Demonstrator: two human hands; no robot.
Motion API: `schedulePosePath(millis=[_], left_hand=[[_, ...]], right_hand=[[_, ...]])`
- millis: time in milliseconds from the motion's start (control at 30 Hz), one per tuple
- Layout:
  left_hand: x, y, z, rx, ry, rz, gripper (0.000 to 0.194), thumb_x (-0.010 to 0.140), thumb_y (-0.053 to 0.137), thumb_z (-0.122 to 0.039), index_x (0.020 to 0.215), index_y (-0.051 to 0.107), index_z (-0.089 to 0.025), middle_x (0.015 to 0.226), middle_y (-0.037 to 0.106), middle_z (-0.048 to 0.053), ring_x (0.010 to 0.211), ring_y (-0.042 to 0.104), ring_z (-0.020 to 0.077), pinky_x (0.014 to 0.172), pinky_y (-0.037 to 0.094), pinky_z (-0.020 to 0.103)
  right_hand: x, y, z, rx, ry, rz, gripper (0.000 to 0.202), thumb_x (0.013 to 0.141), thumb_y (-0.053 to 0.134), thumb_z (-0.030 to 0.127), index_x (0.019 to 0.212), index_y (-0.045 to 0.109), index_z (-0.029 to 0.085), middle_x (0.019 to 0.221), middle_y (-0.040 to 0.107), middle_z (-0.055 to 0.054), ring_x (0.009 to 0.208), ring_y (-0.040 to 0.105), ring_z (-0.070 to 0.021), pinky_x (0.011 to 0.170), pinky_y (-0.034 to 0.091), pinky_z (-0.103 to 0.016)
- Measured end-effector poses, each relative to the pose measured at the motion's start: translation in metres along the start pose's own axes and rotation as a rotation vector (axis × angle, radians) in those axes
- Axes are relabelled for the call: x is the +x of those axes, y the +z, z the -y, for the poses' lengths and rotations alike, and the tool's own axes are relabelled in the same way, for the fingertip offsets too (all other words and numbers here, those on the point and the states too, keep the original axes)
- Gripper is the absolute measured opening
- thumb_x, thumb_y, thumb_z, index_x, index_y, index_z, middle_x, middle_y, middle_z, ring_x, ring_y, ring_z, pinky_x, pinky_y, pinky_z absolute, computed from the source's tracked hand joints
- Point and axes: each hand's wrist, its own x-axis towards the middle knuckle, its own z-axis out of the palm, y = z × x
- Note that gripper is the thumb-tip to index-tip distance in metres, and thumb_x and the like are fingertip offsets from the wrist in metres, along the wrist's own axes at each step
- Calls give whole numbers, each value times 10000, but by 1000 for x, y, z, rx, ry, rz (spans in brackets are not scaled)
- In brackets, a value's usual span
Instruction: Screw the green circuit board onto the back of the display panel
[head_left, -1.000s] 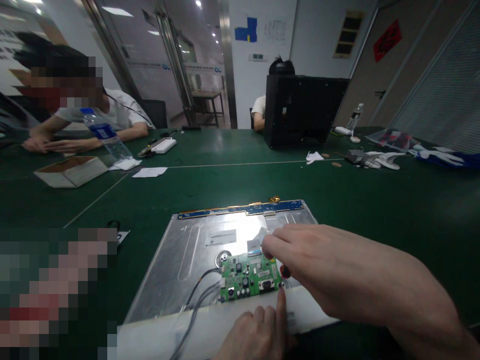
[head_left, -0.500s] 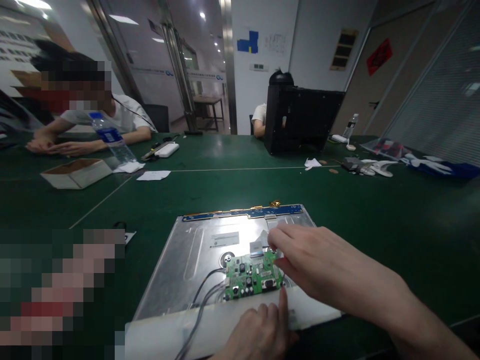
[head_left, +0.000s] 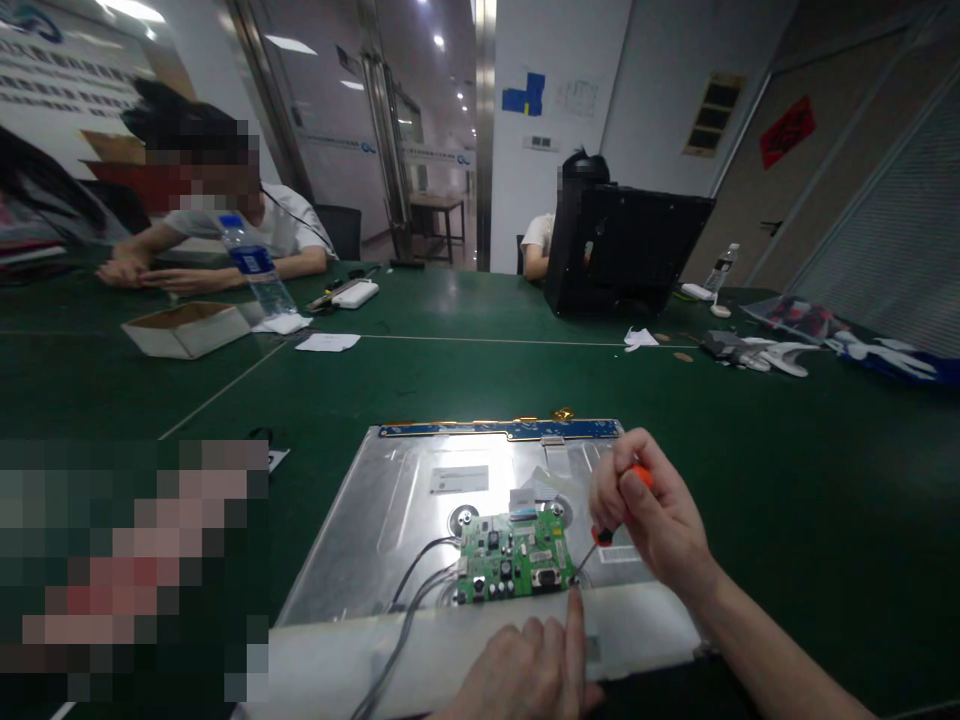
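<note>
A green circuit board (head_left: 517, 555) lies on the metal back of a flat display panel (head_left: 360, 530). My right hand (head_left: 652, 505) is closed around a screwdriver (head_left: 602, 536) with an orange and black handle. Its thin shaft slants down left, the tip at the board's lower right corner. My left hand (head_left: 525, 660) rests on the white sheet (head_left: 637, 625) along the panel's near edge. Its index finger stretches to that same corner, close to the tip, while the other fingers curl. Any screw under the tip is too small to make out. Dark cables (head_left: 409, 605) run from the board's left side.
A blue strip board (head_left: 495, 430) edges the panel's far side. Across the green table (head_left: 450, 375) stand an open box (head_left: 187, 335), a water bottle (head_left: 259, 265) and a black monitor-like case (head_left: 630, 250). Two people sit opposite. Gloves (head_left: 757, 352) lie at right.
My right hand has drawn back from the board's upper right, turned, and now shows the screwdriver with its tip at the lower right corner. The left index finger stays there. The view has shifted slightly.
</note>
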Motion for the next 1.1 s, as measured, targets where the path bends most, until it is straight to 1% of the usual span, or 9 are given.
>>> schedulePosePath(millis=[67,133,333,433,533,600,733,967,1100], left_hand=[[0,0,-1,-6,-2,12,624,921,522,-461,1300,469,32,650,587,42,526,553,162,373,349,247],[1,2,-1,-9,1,17,620,926,514,-463,1303,468,27,675,600,58,543,563,166,376,349,245],[0,3,-1,8,5,14,640,903,552,-469,1299,472,27,686,614,64,530,571,165,381,359,244],[0,2,0,11,13,9,621,918,534,-451,1299,468,34,668,607,59,535,573,162,388,359,238],[0,2,0,5,13,28,624,918,536,-447,1303,458,37,675,606,56,540,575,161,390,359,237],[0,3,0,-3,9,30,618,925,523,-441,1305,449,41,684,606,55,542,575,162,388,360,242],[0,5,-1,-4,11,36,618,935,501,-436,1308,435,52,681,603,53,541,571,169,381,360,255],[0,4,0,23,-13,-34,616,918,525,-439,1289,466,49,668,598,43,509,560,159,382,361,257],[-1,4,0,23,-4,-38,623,896,562,-438,1273,478,51,656,598,35,505,563,158,375,358,258]], right_hand=[[-3,2,-2,7,24,-95,141,943,413,382,934,327,270,695,422,58,540,448,-117,493,420,-255],[-5,2,0,-4,48,-142,167,929,424,398,943,310,277,764,443,40,580,476,-127,511,435,-270],[-1,0,1,-17,65,-173,156,906,437,405,928,388,258,861,454,-11,705,493,-155,599,461,-295],[-2,3,3,-36,60,-177,163,926,363,387,899,432,241,895,453,-37,797,498,-179,727,463,-342],[-4,6,6,-36,121,-181,242,941,257,404,878,419,236,854,430,-41,776,487,-187,718,460,-352],[-5,9,6,-42,154,-167,287,933,224,453,842,389,237,804,405,-29,704,465,-180,648,454,-337],[-7,10,4,3,144,-78,313,875,377,552,806,338,249,715,367,21,557,386,-136,526,389,-290],[-11,8,2,62,193,-11,429,801,492,639,900,291,273,640,404,54,547,426,-153,556,414,-311],[-10,7,4,136,163,74,324,878,418,568,880,396,245,727,464,9,629,481,-159,596,402,-310]])
